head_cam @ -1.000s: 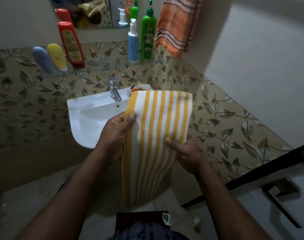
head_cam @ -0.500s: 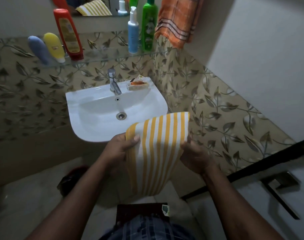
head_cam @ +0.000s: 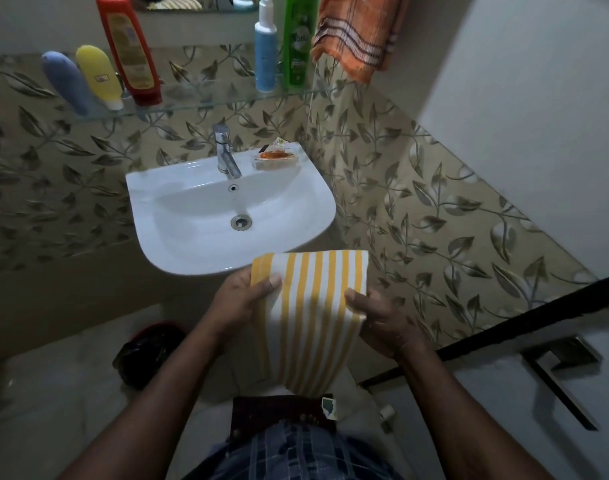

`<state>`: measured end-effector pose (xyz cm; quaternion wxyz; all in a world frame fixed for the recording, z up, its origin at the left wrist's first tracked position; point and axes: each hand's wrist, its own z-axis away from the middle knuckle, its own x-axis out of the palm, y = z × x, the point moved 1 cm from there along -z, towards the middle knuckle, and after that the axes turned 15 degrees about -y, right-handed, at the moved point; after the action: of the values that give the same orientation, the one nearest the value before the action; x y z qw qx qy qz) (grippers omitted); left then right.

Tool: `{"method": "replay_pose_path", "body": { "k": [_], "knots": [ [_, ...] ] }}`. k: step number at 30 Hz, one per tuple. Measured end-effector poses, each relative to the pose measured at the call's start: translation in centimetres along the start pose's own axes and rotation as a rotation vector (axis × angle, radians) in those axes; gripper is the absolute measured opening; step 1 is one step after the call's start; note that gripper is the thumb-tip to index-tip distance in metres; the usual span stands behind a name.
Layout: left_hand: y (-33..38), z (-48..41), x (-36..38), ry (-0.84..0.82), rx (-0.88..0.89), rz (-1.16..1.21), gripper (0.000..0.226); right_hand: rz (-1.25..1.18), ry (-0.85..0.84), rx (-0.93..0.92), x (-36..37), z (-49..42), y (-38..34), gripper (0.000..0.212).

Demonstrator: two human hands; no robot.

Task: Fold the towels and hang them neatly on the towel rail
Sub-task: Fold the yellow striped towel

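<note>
Striped towel (head_cam: 313, 306): white cloth with yellow stripes running lengthwise from top to bottom. It is folded into a narrow panel with a straight, level top edge.
Towel shape: widest at the top. The lower part draws in and hangs to a rounded end in front of the person's waist.
Towel position: held up in the air between both hands. In the picture it is just below the front rim of the washbasin (head_cam: 178, 237) and towards its right side. Whether it touches the rim cannot be told.
Left hand (head_cam: 240, 299): pinches the upper left corner, with the thumb flat on the front face and the fingers hidden behind the cloth.
Right hand (head_cam: 382, 323): pinches the right edge a little lower, with the thumb on the front and the fingers curled behind.
Orange checked towel (head_cam: 358, 32): hangs against the wall at top right, above the end of the glass shelf (head_cam: 199, 102). What it hangs from is out of view.
Washbasin: white, with a chrome tap (head_cam: 227, 154) at the back and a soap dish (head_cam: 273, 159) just right of the tap.
Glass shelf: holds a blue-grey tube (head_cam: 67, 83), a yellow tube (head_cam: 98, 76) and a red bottle (head_cam: 130, 46) on the left. A blue pump bottle (head_cam: 265, 53) and a green bottle (head_cam: 298, 43) stand on the right.
Walls: leaf-patterned tiles (head_cam: 434, 209) below, plain paint above.
Floor: a dark bag-like object (head_cam: 147, 351) lies left of the person's left forearm.
Door handle (head_cam: 559, 368): metal lever at the lower right.
</note>
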<state>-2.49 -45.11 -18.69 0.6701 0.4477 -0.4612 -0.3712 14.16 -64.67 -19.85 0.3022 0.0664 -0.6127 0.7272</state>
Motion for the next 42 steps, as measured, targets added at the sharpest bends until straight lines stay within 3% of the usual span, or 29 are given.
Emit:
{"method": "replay_pose_path", "body": {
  "k": [2,4,9,12,14,18,23,28,31,34,36,38,40,42],
  "knots": [
    [-0.1,0.0,-0.4,-0.088,-0.028,-0.156,0.039,0.016,0.107,-0.007,0.1,-0.4,0.0,0.050],
    [0.4,0.1,-0.7,-0.134,-0.063,-0.320,0.059,0.008,0.122,-0.030,0.6,-0.5,-1.1,0.037],
    [4.3,-1.2,-0.9,-0.047,0.125,-0.125,0.033,0.133,0.014,-0.165,1.6,-0.3,-4.9,0.046],
    [3.2,-1.9,-1.4,0.017,-0.017,-0.314,0.013,0.410,0.189,-0.041,1.2,-1.4,-3.0,0.042],
    [1.9,-1.5,-1.5,0.053,-0.129,-0.460,0.006,0.485,0.208,0.044,1.2,-1.8,-1.2,0.043],
    [1.2,-0.9,-1.5,0.083,-0.036,-0.192,0.014,0.357,0.199,0.007,0.4,-1.6,-1.0,0.043],
    [1.5,-1.2,-1.5,0.145,-0.050,-0.302,0.011,0.397,0.182,0.057,0.7,-2.0,-0.9,0.024],
    [3.7,-1.5,-0.8,0.066,-0.031,-0.162,0.019,0.181,0.139,0.011,1.0,-1.9,-2.2,0.066],
    [5.0,-2.2,-0.1,0.008,-0.044,-0.172,0.020,-0.043,0.138,-0.052,1.7,-1.6,-3.8,0.058],
    [7.3,-2.4,0.2,-0.042,-0.011,-0.129,0.033,-0.155,0.144,-0.087,2.8,-1.7,-5.8,0.063],
    [8.9,-2.7,0.5,-0.064,0.003,-0.146,0.038,-0.094,0.168,-0.099,3.5,-2.2,-7.0,0.061],
    [10.6,-2.8,0.6,-0.059,0.006,-0.123,0.028,-0.019,0.187,-0.133,4.1,-2.6,-8.5,0.049],
    [12.3,-3.0,0.5,-0.074,-0.051,0.023,0.022,0.051,0.183,-0.187,5.1,-2.5,-10.3,0.032],
    [14.2,-3.5,0.2,-0.095,-0.143,0.148,0.034,0.095,0.165,-0.224,6.3,-2.3,-12.0,0.026]
  ]
}}
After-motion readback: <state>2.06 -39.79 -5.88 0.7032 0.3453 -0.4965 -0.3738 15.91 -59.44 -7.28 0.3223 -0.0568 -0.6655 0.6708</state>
